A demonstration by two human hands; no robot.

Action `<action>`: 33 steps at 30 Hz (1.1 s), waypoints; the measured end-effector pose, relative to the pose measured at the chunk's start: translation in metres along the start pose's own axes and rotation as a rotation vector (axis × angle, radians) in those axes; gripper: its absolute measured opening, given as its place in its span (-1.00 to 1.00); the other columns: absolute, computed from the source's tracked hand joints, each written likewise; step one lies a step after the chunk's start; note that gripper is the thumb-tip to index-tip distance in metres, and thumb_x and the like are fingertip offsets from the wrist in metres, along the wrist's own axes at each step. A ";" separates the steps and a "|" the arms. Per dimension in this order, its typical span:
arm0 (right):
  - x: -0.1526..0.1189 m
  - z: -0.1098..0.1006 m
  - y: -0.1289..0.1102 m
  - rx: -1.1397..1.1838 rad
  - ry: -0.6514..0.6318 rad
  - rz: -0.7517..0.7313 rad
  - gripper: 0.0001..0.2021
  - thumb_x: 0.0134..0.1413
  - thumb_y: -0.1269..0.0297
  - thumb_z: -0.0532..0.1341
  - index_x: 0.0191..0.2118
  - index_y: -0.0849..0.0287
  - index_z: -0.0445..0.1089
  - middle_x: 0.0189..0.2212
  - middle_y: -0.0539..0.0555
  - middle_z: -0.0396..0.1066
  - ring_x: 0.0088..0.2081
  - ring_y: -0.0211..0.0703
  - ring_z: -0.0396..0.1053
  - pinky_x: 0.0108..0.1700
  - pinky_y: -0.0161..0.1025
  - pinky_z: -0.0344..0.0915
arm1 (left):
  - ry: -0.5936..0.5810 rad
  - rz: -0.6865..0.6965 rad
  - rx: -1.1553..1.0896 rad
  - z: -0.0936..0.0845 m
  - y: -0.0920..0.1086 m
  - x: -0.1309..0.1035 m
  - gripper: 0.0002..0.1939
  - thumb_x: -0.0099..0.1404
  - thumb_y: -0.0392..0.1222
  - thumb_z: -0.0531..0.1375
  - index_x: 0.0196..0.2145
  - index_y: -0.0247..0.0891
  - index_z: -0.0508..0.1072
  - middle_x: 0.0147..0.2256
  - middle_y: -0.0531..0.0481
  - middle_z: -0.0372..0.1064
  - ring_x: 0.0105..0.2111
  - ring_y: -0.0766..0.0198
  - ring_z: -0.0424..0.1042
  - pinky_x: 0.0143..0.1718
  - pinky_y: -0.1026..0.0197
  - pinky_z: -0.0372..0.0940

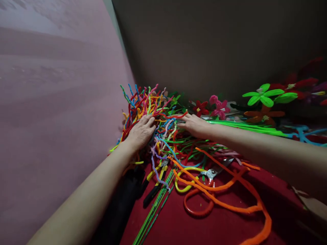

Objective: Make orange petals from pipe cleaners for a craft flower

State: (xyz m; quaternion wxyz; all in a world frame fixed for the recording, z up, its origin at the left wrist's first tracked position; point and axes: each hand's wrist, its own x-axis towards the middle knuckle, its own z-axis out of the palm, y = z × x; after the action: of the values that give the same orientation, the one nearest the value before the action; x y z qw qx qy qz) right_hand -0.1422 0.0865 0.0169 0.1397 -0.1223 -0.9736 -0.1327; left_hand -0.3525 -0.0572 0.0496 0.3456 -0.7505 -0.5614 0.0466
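A dense tangle of pipe cleaners (143,103) in many colours is heaped against the wall. My left hand (143,131) presses into its near side, fingers curled over the stems and their tips partly hidden. Across from it, my right hand (192,124) reaches into the tangle's right edge, with its fingertips closed at the end of a red pipe cleaner (171,116). That red strand runs between my two hands. Below them hang loose purple (155,170) and light blue strands.
Scissors (198,212) with red and yellow handles and yellow-black pliers (155,187) lie on the red tabletop (163,228). Nearby are thin green stems (154,212) and a branching orange pipe-cleaner piece (230,207). Pipe-cleaner flowers (265,96) stand at the back right. A pink wall (63,102) borders the left.
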 end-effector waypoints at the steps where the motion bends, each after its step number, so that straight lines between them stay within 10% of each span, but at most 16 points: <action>1: 0.000 -0.004 0.004 0.019 0.009 -0.010 -0.65 0.09 0.47 0.02 -0.02 0.15 0.34 0.03 0.24 0.18 0.00 0.03 0.14 -0.10 -0.10 0.14 | -0.013 -0.028 0.006 0.000 0.000 0.001 -0.73 0.21 -0.38 0.00 -0.22 -0.35 0.46 -0.04 -0.27 0.25 0.10 0.01 0.09 0.11 -0.05 0.07; 19: 0.007 -0.025 0.036 0.201 0.092 -0.009 -0.65 -0.01 0.47 0.12 -0.06 0.18 0.40 -0.12 0.18 0.29 -0.12 -0.11 0.26 -0.12 -0.25 0.17 | -0.183 -0.397 0.005 0.004 0.030 0.009 -0.61 0.11 -0.02 0.10 -0.22 -0.37 0.46 0.07 -0.40 0.13 0.17 -0.34 -0.10 0.04 -0.41 -0.22; 24: 0.003 -0.026 0.035 0.206 0.056 0.004 -0.65 0.02 0.46 0.09 -0.04 0.16 0.38 -0.09 0.18 0.27 -0.10 -0.11 0.25 -0.10 -0.25 0.16 | -0.051 -0.462 0.088 0.008 0.041 0.002 -0.41 0.02 -0.10 0.20 0.03 -0.37 0.29 0.21 -0.42 -0.12 0.21 -0.38 -0.38 0.02 -0.48 -0.35; 33: -0.017 -0.018 -0.006 0.011 -0.097 -0.108 -0.71 0.00 0.51 0.06 -0.17 0.24 0.42 -0.19 0.23 0.33 -0.12 -0.02 0.25 -0.16 -0.19 0.18 | -0.072 -0.563 -0.021 0.004 0.002 -0.008 -0.41 0.03 -0.24 0.21 0.05 -0.30 0.26 0.24 -0.37 -0.21 0.20 -0.37 -0.22 0.03 -0.35 -0.03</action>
State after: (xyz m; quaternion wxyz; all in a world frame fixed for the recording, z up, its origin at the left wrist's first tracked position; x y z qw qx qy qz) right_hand -0.1234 0.0720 0.0271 0.0855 -0.0754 -0.9851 -0.1284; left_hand -0.3555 -0.0622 0.0428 0.3169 -0.5666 -0.7600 -0.0306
